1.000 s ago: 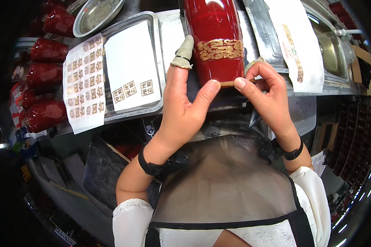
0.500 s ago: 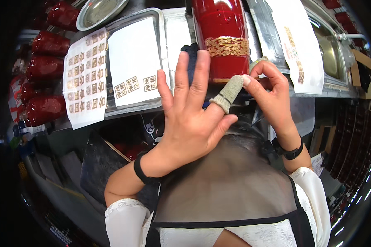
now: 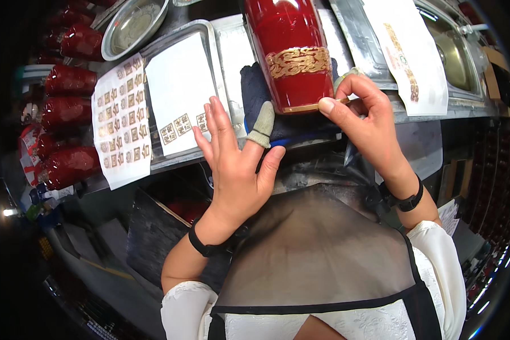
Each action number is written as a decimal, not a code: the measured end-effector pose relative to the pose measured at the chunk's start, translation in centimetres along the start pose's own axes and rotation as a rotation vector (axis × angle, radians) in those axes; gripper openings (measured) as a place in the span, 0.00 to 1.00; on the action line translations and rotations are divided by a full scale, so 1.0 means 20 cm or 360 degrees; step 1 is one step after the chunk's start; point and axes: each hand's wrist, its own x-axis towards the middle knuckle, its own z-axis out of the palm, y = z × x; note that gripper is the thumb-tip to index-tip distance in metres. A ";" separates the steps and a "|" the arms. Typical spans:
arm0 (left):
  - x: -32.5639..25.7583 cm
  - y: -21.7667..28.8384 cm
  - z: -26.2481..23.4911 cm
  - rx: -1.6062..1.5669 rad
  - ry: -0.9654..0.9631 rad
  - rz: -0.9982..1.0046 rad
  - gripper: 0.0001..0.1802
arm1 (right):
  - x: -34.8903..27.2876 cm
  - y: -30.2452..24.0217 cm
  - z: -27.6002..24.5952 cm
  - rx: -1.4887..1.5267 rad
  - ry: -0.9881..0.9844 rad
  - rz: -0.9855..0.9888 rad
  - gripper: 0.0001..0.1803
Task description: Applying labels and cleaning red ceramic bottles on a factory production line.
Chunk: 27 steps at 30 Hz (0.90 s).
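A glossy red bottle [image 3: 292, 31] with a broad gold patterned band [image 3: 298, 61] lies on a dark blue cloth [image 3: 254, 85], its base toward me. A thin gold strip [image 3: 307, 107] runs along the base's edge. My right hand [image 3: 368, 122] pinches at the strip's right end between thumb and index finger; a pale cloth finger cot [image 3: 345, 80] shows behind that hand. My left hand [image 3: 235, 170] is open with nothing in it, fingers apart, just left of the base. Its index finger wears a grey-green finger cot [image 3: 262, 126].
Left of the bottle are a metal tray [image 3: 214, 62] holding a white sheet [image 3: 181, 79] with gold decals, and another decal sheet [image 3: 122, 122]. A metal basin [image 3: 110, 42] stands beyond. Several red bottles [image 3: 68, 164] lie far left. To the right are a decal sheet [image 3: 430, 85] and a metal basin [image 3: 459, 71].
My left hand has moved left and down, away from the right hand and the bottle's base. My right hand stays at the base's right edge. The view has shifted and tilted slightly.
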 end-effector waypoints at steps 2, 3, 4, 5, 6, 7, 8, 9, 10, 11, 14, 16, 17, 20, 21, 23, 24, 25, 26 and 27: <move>0.00 0.01 -0.02 -0.0052 0.0053 -0.0016 0.30 | 0.00 0.00 -0.01 0.0019 -0.0037 0.0004 0.17; 0.01 0.02 -0.02 -0.0035 0.0028 -0.0013 0.30 | 0.00 0.00 -0.02 0.0027 -0.0003 0.0014 0.17; 0.01 0.04 -0.03 -0.0017 0.0035 0.0083 0.30 | 0.00 0.00 -0.02 0.0081 -0.0046 0.0060 0.16; 0.02 0.05 -0.04 0.0007 0.0053 0.0171 0.30 | 0.00 0.01 -0.03 0.0136 -0.0094 0.0077 0.15; 0.02 0.06 -0.04 -0.0006 0.0049 0.0154 0.29 | 0.00 0.02 -0.03 0.0140 -0.0094 0.0105 0.15; 0.03 0.07 -0.04 -0.0001 0.0047 0.0156 0.29 | 0.00 0.02 -0.04 0.0194 -0.0110 0.0082 0.13; 0.04 0.07 -0.05 0.0047 0.0060 0.0182 0.29 | 0.00 0.03 -0.04 0.0230 -0.0127 0.0112 0.12; 0.05 0.08 -0.05 0.0075 0.0089 0.0218 0.30 | 0.00 0.04 -0.04 0.0255 -0.0123 0.0054 0.12; 0.06 0.09 -0.06 0.0100 0.0069 0.0204 0.30 | 0.00 0.05 -0.04 0.0275 -0.0119 0.0027 0.10; 0.07 0.10 -0.06 0.0111 0.0063 0.0222 0.29 | 0.00 0.06 -0.04 0.0289 -0.0134 0.0010 0.08; 0.11 0.12 -0.08 0.0167 0.0061 0.0282 0.28 | 0.00 0.07 -0.04 0.0314 -0.0135 0.0003 0.06; 0.13 0.14 -0.09 0.0203 0.0063 0.0328 0.28 | 0.00 0.07 -0.05 0.0325 -0.0142 0.0021 0.06; 0.15 0.15 -0.09 0.0204 0.0081 0.0355 0.24 | 0.00 0.07 -0.05 0.0335 -0.0143 0.0038 0.05; 0.18 0.17 -0.10 0.0250 0.0101 0.0405 0.17 | 0.01 0.06 -0.06 0.0305 -0.0166 0.0067 0.05; 0.19 0.18 -0.10 0.0248 0.0113 0.0444 0.14 | 0.01 0.06 -0.06 0.0304 -0.0166 0.0045 0.05; 0.22 0.19 -0.08 0.0275 0.0161 0.0460 0.12 | 0.01 0.05 -0.07 0.0407 -0.0221 0.0096 0.04; 0.23 0.20 -0.06 0.0261 0.0236 0.0507 0.12 | 0.01 0.05 -0.07 0.0401 -0.0206 0.0070 0.04; 0.24 0.22 -0.04 0.0269 0.0262 0.0508 0.12 | 0.00 0.05 -0.07 0.0435 -0.0230 0.0126 0.03; 0.26 0.22 -0.01 0.0280 0.0305 0.0511 0.09 | 0.00 0.05 -0.08 0.0492 -0.0246 0.0178 0.03; 0.28 0.23 0.02 0.0274 0.0372 0.0537 0.07 | 0.00 0.05 -0.08 0.0468 -0.0277 0.0178 0.03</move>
